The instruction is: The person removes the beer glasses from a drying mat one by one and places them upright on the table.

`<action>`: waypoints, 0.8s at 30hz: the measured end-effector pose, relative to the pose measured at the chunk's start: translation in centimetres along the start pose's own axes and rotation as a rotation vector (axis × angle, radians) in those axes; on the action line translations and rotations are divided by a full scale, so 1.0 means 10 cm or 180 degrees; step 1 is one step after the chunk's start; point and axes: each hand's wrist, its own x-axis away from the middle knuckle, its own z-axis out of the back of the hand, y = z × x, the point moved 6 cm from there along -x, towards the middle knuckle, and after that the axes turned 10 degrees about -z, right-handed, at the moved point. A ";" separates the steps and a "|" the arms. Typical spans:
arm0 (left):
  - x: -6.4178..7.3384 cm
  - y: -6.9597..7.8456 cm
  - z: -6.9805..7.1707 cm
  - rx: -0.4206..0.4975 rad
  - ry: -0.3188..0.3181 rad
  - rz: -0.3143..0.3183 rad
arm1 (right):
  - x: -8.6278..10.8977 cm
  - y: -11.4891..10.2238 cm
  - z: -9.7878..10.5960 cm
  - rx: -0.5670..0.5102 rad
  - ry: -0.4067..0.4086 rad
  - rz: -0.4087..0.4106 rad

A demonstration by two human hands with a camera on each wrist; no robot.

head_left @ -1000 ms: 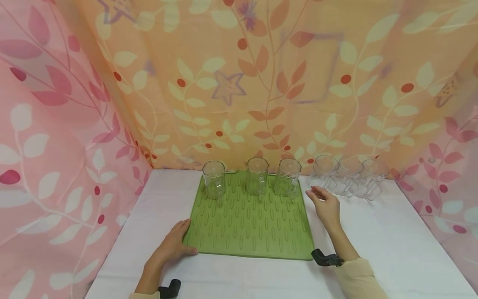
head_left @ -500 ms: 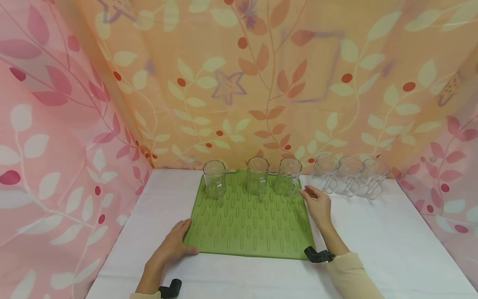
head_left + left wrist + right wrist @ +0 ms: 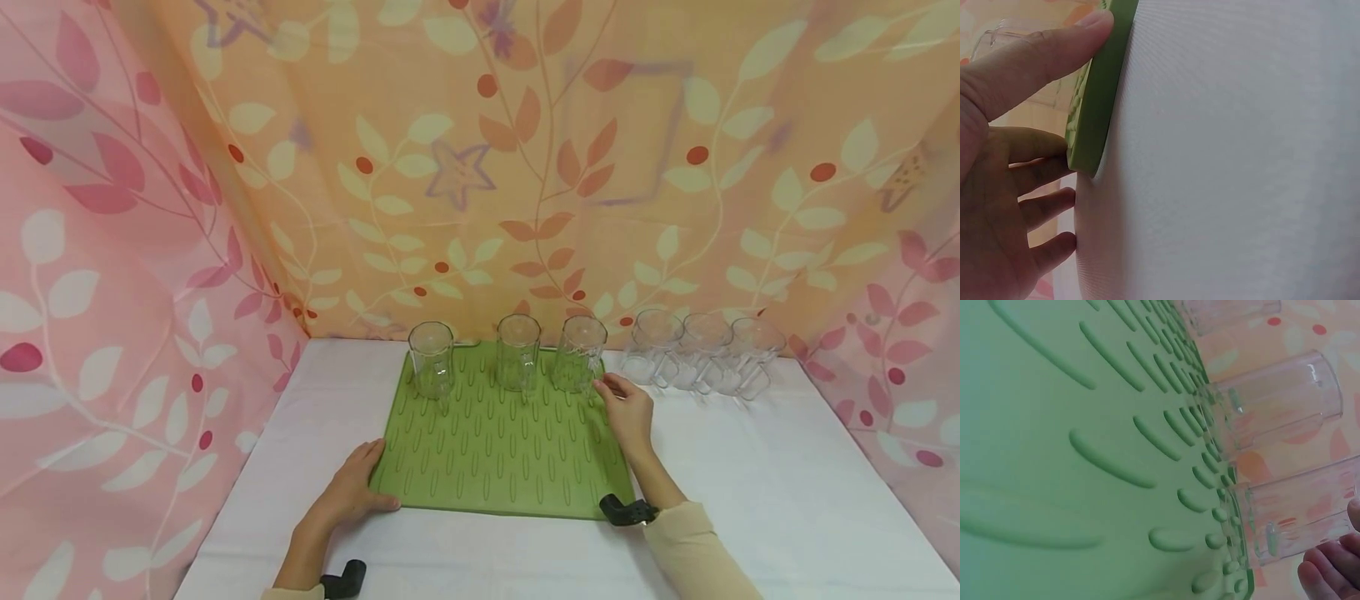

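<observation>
Key relation: the right-hand mug (image 3: 579, 354) stands at the far right of the green mat (image 3: 502, 458), long axis vertical, just beyond and left of our right hand (image 3: 628, 417), with its handle on the near side. That's our nearer hand by a lot; our left hand (image 3: 351, 485) is well apart, down at the mat's near left corner. Right fingers are bent close beside the mug, thumb split from them in the right wrist view; we can't tell if they're pinching the handle or just next to it. Left hand is spread round the corner, thumb on the front edge, fingers against the left side. Also on the mat, along the far edge: the middle mug (image 3: 517, 354), near the right-hand one, and the left mug (image 3: 431, 358), with a wider gap. All three stand on end; which end is up, we can't say for sure. Three more mugs (image 3: 701, 354) sit bunched on the desk (image 3: 795, 492), off the mat's right edge. Clear glass throughout, and we see no contents in any.
</observation>
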 end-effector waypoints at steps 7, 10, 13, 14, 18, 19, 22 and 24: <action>0.00 0.01 0.00 -0.0004 0.0005 -0.0008 | 0.01 -0.01 -0.04 -0.0115 0.0119 0.0037; -0.01 0.01 0.01 -0.0001 0.0004 -0.0008 | 0.01 -0.02 -0.07 -0.0202 0.0169 0.0092; 0.00 0.00 0.00 0.0010 0.0005 0.0008 | 0.01 -0.03 -0.10 -0.0340 0.0202 0.0167; 0.00 -0.01 0.00 0.0014 0.0006 0.0010 | 0.01 -0.04 -0.11 -0.0394 0.0213 0.0187; 0.00 -0.01 0.00 0.0038 0.0016 0.0026 | 0.02 -0.06 -0.13 -0.0432 0.0330 0.0298; 0.00 -0.01 0.00 0.0043 0.0015 0.0028 | 0.03 -0.07 -0.13 -0.0406 0.0374 0.0326; 0.01 0.00 0.00 0.0053 0.0019 0.0023 | 0.03 -0.07 -0.11 -0.0274 0.0503 0.0372; 0.00 0.00 0.01 0.0056 0.0018 0.0019 | 0.02 -0.07 -0.09 -0.0205 0.0557 0.0393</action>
